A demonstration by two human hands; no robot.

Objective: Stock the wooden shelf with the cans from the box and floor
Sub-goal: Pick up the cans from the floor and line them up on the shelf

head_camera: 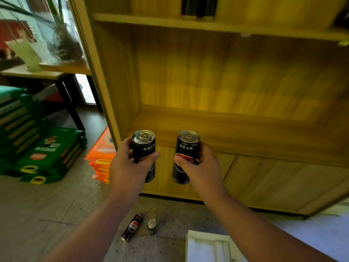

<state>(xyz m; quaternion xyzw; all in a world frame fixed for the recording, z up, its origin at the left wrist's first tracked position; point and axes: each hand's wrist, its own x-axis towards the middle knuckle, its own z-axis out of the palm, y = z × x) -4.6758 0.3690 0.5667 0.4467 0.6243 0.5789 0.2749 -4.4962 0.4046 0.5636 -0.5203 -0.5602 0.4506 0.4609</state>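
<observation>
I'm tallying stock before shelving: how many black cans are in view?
4. One in the left hand: left can. One in the right hand: right can. Two on the floor: lying can, upright can. The box may hide more.

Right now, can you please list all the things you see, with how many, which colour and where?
held cans: 2, black, one in each hand, upright, before the shelf
floor cans: 2, black, one lying, one upright, on the floor below the hands
shelf: 1, yellow wood, ahead; middle board bare
dark items: number unclear, on the upper board
box: 1, white, bottom edge
green packs: a stack, on the floor at left
orange packs: a stack, beside the shelf
plant: 1, on a table at left
left hand: grip on a can
right hand: grip on a can
</observation>
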